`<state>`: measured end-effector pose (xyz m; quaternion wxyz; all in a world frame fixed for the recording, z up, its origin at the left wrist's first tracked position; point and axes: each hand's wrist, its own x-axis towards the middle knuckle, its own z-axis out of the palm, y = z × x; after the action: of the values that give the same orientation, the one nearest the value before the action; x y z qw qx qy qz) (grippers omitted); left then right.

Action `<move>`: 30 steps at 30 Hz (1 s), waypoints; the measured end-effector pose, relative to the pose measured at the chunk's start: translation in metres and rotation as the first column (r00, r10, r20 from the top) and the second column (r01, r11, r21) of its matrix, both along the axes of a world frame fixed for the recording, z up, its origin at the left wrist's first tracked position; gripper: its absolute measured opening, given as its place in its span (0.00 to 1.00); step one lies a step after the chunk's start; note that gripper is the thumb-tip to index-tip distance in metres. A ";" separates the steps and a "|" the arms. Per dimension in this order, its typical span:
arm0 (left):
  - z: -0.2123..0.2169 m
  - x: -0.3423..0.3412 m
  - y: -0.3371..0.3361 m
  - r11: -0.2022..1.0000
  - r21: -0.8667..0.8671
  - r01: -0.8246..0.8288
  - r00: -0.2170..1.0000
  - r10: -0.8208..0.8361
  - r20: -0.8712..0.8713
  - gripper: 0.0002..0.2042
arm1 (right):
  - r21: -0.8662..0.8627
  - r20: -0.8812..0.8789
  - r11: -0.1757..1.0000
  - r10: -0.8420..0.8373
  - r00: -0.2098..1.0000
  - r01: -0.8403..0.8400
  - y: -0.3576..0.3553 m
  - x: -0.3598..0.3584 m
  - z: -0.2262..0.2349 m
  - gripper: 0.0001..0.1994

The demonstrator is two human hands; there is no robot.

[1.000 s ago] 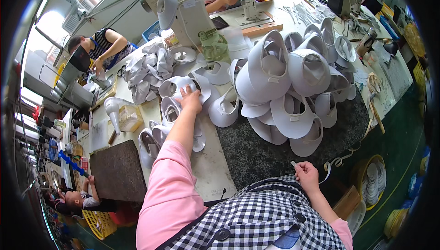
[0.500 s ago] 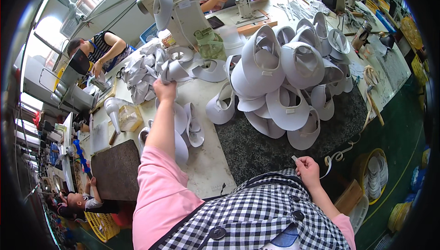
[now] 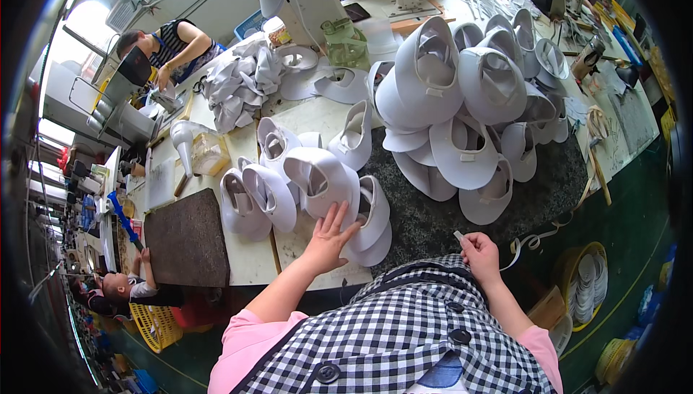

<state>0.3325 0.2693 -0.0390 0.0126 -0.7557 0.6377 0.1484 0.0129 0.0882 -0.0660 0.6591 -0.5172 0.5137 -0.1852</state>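
Note:
My left hand [image 3: 328, 241] lies with fingers spread on a white shoe upper [image 3: 317, 177], pressing lightly on its outer face. Around that upper several more white uppers [image 3: 267, 195] stand on the pale tabletop, some nested together. My right hand [image 3: 481, 255] is closed near my apron, pinching a narrow white tape [image 3: 459, 236]; its short end pokes out past the fingers. The tape's loose length [image 3: 515, 251] curls away to the right. Beyond my hands a large heap of white uppers [image 3: 462, 152] covers much of a dark speckled mat [image 3: 411, 239]; small white tabs show on some.
A pile of crumpled grey-white pieces [image 3: 238, 84] lies at the far left, beside a green jug [image 3: 345, 44] and a sewing machine [image 3: 309, 4]. A dark board [image 3: 186, 239] is at left. A yellow basket [image 3: 599, 296] stands low at right. Other people [image 3: 180, 44] sit nearby.
My left hand has drawn back from the grey-white pile to the near uppers. More uppers now stand in the near left group. My right hand still pinches the tape.

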 end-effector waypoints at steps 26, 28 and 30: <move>0.045 0.088 -0.070 0.865 -0.403 -0.299 0.941 0.337 0.025 0.19 | -0.042 0.052 0.990 -0.135 0.989 0.137 -0.008 -0.013 -0.001 0.09; 0.070 0.068 -0.074 0.757 -0.639 -0.139 0.940 0.304 0.156 0.16 | -0.089 0.044 0.982 -0.162 0.986 0.166 -0.012 -0.014 0.004 0.09; 0.089 0.027 -0.078 0.720 -0.680 -0.139 0.941 0.310 0.135 0.16 | -0.093 0.040 0.978 -0.183 0.982 0.186 -0.015 -0.024 0.001 0.09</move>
<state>0.3592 0.1916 0.0505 -0.1971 -0.7951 0.5451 -0.1784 -0.0111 0.0735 -0.0648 0.6211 -0.4956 0.5396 -0.2783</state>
